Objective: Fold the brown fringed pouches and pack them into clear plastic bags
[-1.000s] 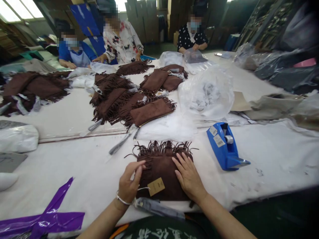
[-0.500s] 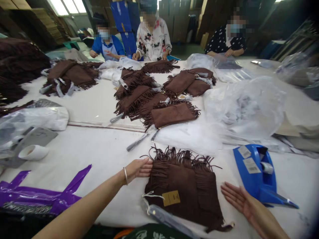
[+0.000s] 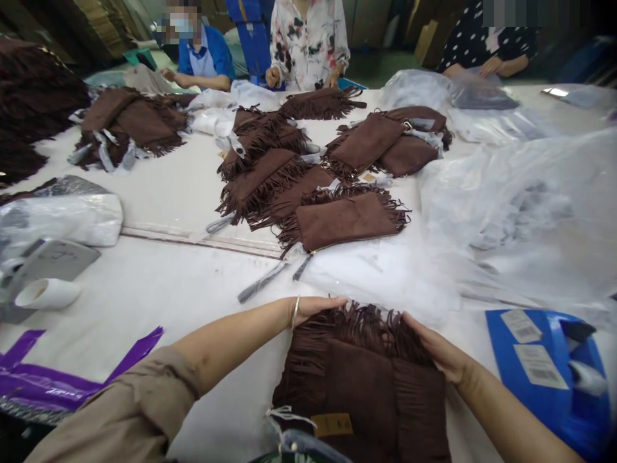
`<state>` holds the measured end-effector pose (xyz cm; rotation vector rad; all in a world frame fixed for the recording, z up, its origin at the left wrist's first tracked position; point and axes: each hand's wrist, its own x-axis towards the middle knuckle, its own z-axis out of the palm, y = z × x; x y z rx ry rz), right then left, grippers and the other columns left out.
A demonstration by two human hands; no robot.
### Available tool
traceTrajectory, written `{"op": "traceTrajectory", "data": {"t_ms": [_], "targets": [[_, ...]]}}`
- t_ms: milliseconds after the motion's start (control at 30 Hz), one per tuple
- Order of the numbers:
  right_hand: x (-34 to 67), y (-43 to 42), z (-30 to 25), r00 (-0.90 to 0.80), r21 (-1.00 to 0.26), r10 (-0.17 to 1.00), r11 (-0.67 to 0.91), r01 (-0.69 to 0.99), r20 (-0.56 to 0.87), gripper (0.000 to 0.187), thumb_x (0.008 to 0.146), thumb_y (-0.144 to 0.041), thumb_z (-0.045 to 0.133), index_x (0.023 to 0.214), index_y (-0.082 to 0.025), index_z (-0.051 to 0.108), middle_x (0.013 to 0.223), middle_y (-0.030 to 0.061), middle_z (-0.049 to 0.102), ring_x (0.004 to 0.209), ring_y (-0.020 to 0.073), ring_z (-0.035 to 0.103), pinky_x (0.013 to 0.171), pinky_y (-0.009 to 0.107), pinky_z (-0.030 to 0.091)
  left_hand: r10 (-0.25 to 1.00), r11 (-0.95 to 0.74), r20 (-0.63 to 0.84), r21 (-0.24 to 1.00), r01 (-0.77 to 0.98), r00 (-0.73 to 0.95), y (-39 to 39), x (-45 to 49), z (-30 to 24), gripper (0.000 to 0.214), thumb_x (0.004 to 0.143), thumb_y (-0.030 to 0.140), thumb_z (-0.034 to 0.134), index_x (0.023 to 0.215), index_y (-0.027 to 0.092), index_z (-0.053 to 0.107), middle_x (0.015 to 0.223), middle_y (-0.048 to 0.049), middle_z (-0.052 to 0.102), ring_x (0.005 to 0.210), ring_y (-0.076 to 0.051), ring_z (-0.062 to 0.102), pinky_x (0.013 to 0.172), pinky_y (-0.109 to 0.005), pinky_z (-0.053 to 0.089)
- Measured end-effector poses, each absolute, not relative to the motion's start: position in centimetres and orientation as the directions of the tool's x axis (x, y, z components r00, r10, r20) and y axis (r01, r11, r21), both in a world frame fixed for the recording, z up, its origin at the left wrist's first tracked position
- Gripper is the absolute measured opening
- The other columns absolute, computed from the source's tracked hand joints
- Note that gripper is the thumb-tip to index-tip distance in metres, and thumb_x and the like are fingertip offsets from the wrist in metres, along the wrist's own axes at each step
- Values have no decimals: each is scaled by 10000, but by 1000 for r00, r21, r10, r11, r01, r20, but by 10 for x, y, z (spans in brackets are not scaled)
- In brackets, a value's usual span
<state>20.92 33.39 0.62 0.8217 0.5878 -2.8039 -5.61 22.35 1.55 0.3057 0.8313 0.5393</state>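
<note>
A dark brown fringed bag (image 3: 361,379) lies in front of me, its fringe at the far side. A tan tag (image 3: 332,424) hangs on a white string near its close edge, beside a clear-wrapped strap (image 3: 308,444). My left hand (image 3: 318,307), with a bangle on the wrist, reaches along the far left fringe, fingers stretched out and partly hidden by strands. Around the far right corner lies my right hand (image 3: 436,347), its visible fingers extended against the fringe. Both hands touch the bag from its two sides.
Several more brown fringed bags (image 3: 347,222) lie further up the table. Clear plastic bags (image 3: 530,206) heap at the right, above a blue tape dispenser (image 3: 525,366). At left are a white tape roll (image 3: 48,293) and purple tape (image 3: 53,382). Three people stand or sit across the table.
Both hands have moved from the bag's sides to its far fringe and come closer together. The fringe is pushed inward. The camera view has tilted down.
</note>
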Motion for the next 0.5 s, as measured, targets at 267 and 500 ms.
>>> {"op": "traceTrajectory", "data": {"t_ms": [267,500], "targets": [[219,319,50,-868,-906,274,-216,364,-414,420,849,-431,534,1218,-234,569,1302,33,545,1245,278,444,1112,464,212,829,185,-266,961,207,492,201,-36,65,624,788,638,521,1226,195,552,1253,-51,583,1187,-275,510,1061,-408,348],[249,218,43,-977,-848,213,522,95,21,547,818,-301,586,1332,-352,403,1404,-4,407,1349,277,276,1123,539,101,805,-460,-6,626,630,593,115,-2,54,780,787,558,589,1395,152,316,1456,-163,302,1375,-288,206,1140,-493,122]]}}
